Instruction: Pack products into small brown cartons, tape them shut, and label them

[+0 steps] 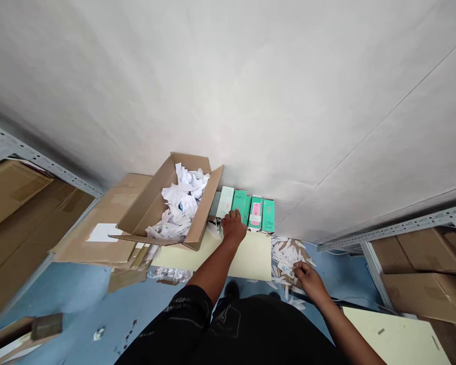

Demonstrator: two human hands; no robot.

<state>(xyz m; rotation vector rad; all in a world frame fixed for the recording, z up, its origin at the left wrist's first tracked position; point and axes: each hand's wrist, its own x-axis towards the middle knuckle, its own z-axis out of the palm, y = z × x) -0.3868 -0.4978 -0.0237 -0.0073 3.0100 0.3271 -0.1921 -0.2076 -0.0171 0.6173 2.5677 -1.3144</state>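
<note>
My left hand [233,228] is at the front of a row of small cartons, palm down with its fingers bent. It meets the lower ends of a white carton [225,202] and a green carton [239,201]; its fingertips are hidden. Farther right in the row are a green carton with a pink picture [256,212] and a plain green carton [268,215]. My right hand [307,279] hangs beside a heap of paper slips [287,256], thumb and fingers pinched together. Anything between them is too small to make out.
An open cardboard box [209,205] holding crumpled white paper [178,203] stands left of the cartons. Pale yellow board [254,256] lies in front of them. Shelving with large boxes [421,253] flanks me on both sides. A grey wall [251,101] rises behind.
</note>
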